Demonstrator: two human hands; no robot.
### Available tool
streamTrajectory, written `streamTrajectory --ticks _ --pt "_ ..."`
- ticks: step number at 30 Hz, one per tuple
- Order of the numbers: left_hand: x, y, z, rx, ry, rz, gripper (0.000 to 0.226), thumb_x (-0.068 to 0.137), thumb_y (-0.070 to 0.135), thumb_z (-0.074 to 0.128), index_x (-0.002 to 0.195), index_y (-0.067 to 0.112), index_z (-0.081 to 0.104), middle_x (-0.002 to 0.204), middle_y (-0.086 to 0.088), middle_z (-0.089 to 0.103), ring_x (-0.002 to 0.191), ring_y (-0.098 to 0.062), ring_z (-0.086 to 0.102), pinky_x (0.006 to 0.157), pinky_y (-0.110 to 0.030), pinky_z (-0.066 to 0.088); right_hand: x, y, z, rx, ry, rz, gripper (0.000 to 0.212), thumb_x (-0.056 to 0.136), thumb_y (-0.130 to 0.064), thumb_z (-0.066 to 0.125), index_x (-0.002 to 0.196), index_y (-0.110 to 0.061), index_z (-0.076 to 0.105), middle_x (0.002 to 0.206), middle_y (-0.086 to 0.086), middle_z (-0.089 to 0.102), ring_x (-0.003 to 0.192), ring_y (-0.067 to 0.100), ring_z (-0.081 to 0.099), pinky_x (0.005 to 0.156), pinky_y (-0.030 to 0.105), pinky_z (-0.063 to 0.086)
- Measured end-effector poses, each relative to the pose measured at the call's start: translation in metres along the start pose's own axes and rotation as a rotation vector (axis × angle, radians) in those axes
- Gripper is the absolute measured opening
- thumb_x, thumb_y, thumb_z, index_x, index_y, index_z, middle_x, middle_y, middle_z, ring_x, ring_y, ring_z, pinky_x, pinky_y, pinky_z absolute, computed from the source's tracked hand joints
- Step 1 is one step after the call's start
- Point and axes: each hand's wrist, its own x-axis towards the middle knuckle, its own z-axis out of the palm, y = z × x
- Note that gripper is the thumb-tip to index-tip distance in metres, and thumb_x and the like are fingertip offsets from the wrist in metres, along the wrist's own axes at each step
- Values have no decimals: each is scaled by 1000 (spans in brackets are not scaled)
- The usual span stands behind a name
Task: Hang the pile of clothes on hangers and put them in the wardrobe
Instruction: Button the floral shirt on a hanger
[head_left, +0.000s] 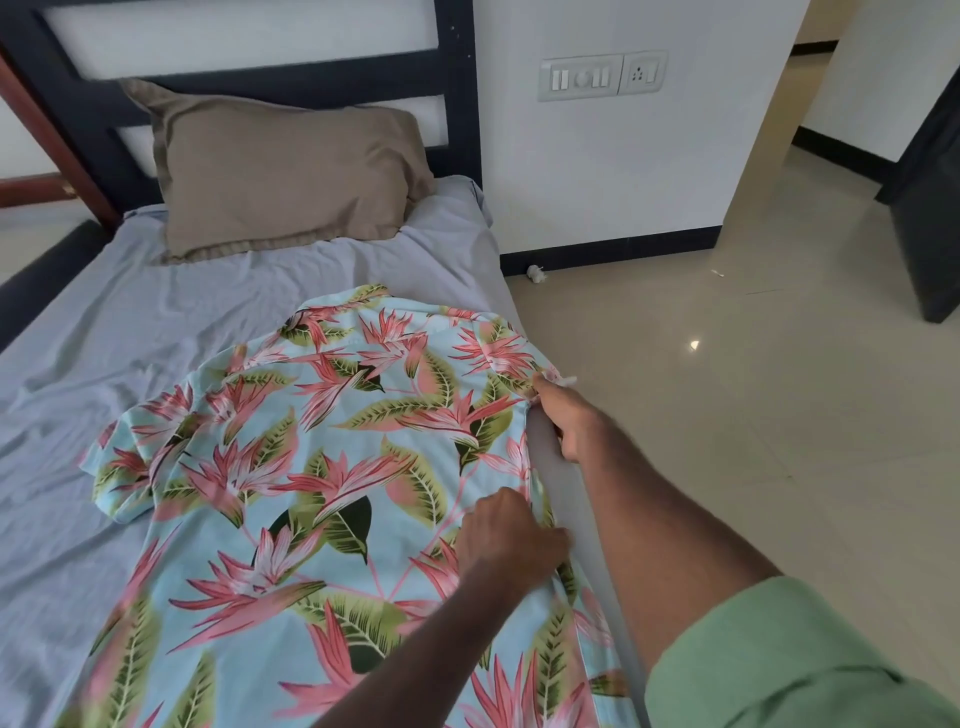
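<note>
A light-blue shirt (322, 467) with a pink and green floral print lies spread flat on the bed (104, 332), collar toward the pillow. My right hand (569, 415) pinches the shirt's right sleeve edge at the bed's side; a small white piece (566, 381), perhaps a hanger tip, sticks out just beyond it. My left hand (511, 540) grips the shirt's fabric at its right side seam, fingers curled into the cloth. No whole hanger and no wardrobe show in the view.
A brown pillow (280, 171) leans on the dark headboard (462, 104). Beige tiled floor (727, 415) lies right of the bed, with a small crumpled white scrap (535, 273) by the wall. A dark furniture piece (930, 223) stands at far right.
</note>
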Motion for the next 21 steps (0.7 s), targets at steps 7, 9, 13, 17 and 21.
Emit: streamTrajectory --ticks 7,9,13,17,21 --pt "-4 -17 -5 -267 29 107 20 71 17 52 58 2 51 58 -6 49 54 -25 46 49 -32 32 -11 -35 12 297 141 -178 26 106 -30 44 115 -12 61 100 8 69 84 23 69 76 35 59" --pt "-7 -20 -8 -417 21 91 28 79 12 56 53 6 47 54 -5 43 51 -22 41 50 -32 32 -17 -42 12 403 131 -165 21 106 -26 42 111 -12 58 94 9 66 77 24 67 68 34 56" --pt "-9 -28 -26 -755 1 8 24 81 7 56 58 13 51 52 -1 36 53 -19 34 53 -33 24 -25 -63 32 492 144 -315 34 106 -26 39 133 -13 55 116 15 67 99 31 69 91 47 58" --pt "-11 -49 -42 -964 -38 -36 20 86 -1 52 68 7 55 56 -4 32 45 -17 31 45 -24 20 -43 -84 73 91 278 -647 43 108 -26 38 149 -17 48 139 13 58 124 30 58 108 41 46" --pt "-13 -79 -39 -1094 -77 -138 25 92 -4 52 69 5 58 53 -7 41 39 -17 34 40 -21 24 -66 -86 139 -563 81 -841 43 109 -27 39 152 -33 43 134 6 62 118 28 59 101 38 44"
